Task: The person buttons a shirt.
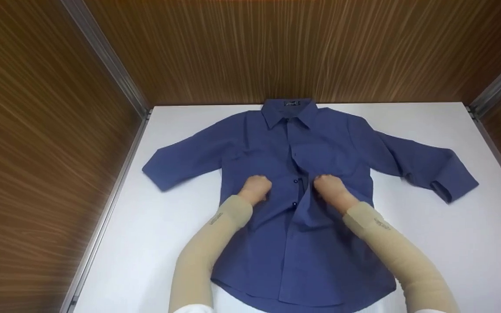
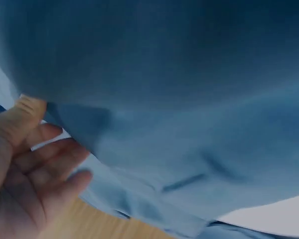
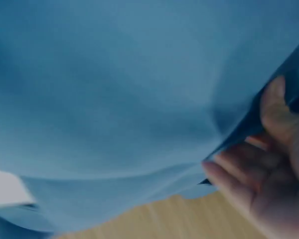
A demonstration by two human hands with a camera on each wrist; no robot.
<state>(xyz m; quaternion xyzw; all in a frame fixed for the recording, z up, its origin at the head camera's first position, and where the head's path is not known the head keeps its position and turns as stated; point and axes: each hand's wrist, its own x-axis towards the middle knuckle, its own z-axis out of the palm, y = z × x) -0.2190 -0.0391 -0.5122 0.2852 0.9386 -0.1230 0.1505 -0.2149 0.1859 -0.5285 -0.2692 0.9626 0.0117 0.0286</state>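
Note:
A dark blue collared shirt (image 1: 337,150) lies front side up, its collar (image 1: 289,113) at the far side and both sleeves spread outward. Over the left part of its front, my left hand (image 1: 256,189) is curled and grips the cloth. My right hand (image 1: 333,190) grips the other side, and folds run out from it. Between the hands the button placket gapes, showing dark buttons (image 1: 295,203). In the left wrist view, thumb and fingers (image 2: 55,159) hold an edge of the blue cloth. The right wrist view has the fingers (image 3: 239,172) and thumb at a fabric edge.
The shirt lies on a white table (image 1: 120,243). A wood-grain panel (image 1: 233,52) rises along the back, with another wood-grain wall (image 1: 37,152) at the left. Metal strips (image 1: 111,56) line the corners. Beige sleeves (image 1: 202,248) cover both forearms.

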